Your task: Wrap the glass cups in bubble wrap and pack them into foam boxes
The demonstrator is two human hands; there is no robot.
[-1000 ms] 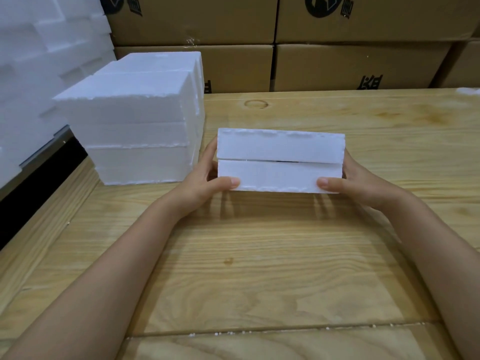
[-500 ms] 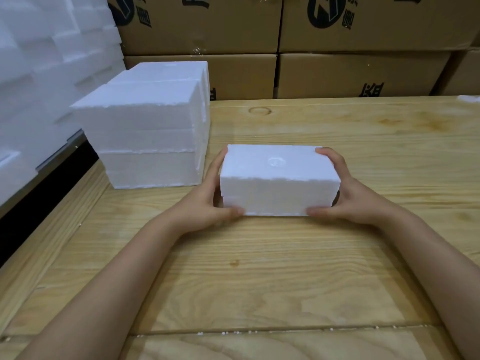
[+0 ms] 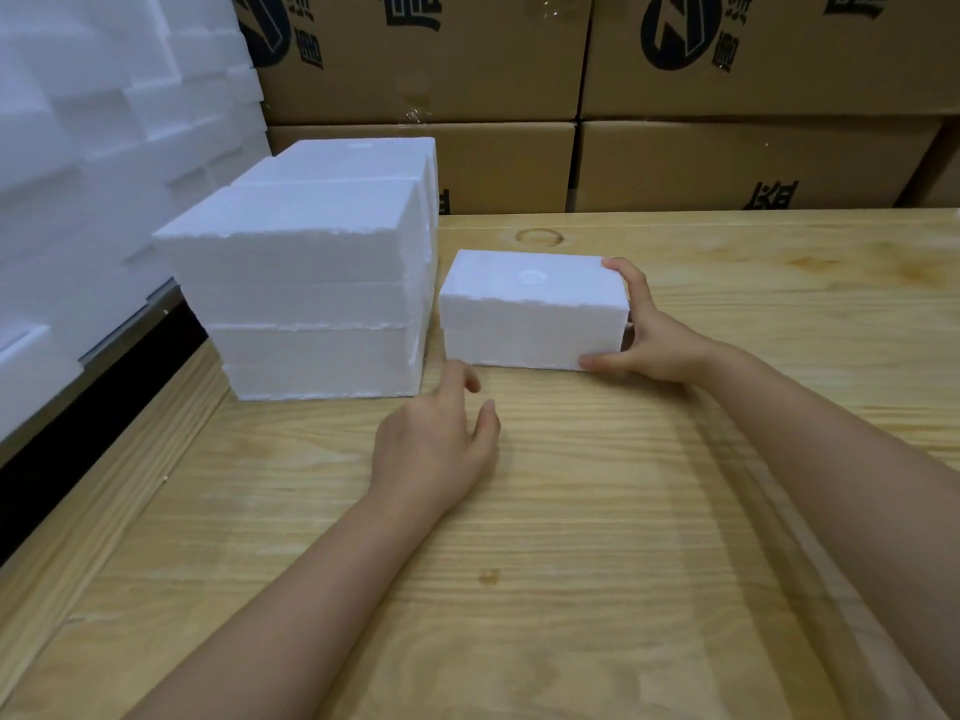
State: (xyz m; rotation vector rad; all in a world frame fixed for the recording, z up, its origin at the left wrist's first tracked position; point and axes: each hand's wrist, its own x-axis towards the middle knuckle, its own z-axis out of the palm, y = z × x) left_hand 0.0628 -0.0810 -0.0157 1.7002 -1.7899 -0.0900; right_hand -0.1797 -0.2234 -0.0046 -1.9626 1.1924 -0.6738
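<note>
Foam box (image 3: 532, 309): closed, lid seated on base, set on the wooden table (image 3: 571, 563) at mid-depth, slightly right of centre. Its long axis is laid left to right across the view.

Right hand (image 3: 654, 340): the right end of the box is gripped, with fingers curled over the far top corner and the thumb pressed on the near lower corner. Left hand (image 3: 436, 444): nothing is held. It is seen near and left of the box, clear of it, with fingers loosely spread above the table.

Key relation: the stack of foam boxes (image 3: 311, 288) lies directly left of the gripped box, along its long axis. A narrow gap appears to separate them, though contact at the base cannot be ruled out from this angle. The grip is at the end away from the stack, so a leftward push or a lift onto the stack is judged to fall to the right hand.

No glass cups or bubble wrap are seen; the box contents are hidden.

Markings: a round moulded mark (image 3: 531, 277) is noted on the lid. The cardboard cartons (image 3: 727, 163) behind carry black circular logos and large characters, cropped and not read.
</note>
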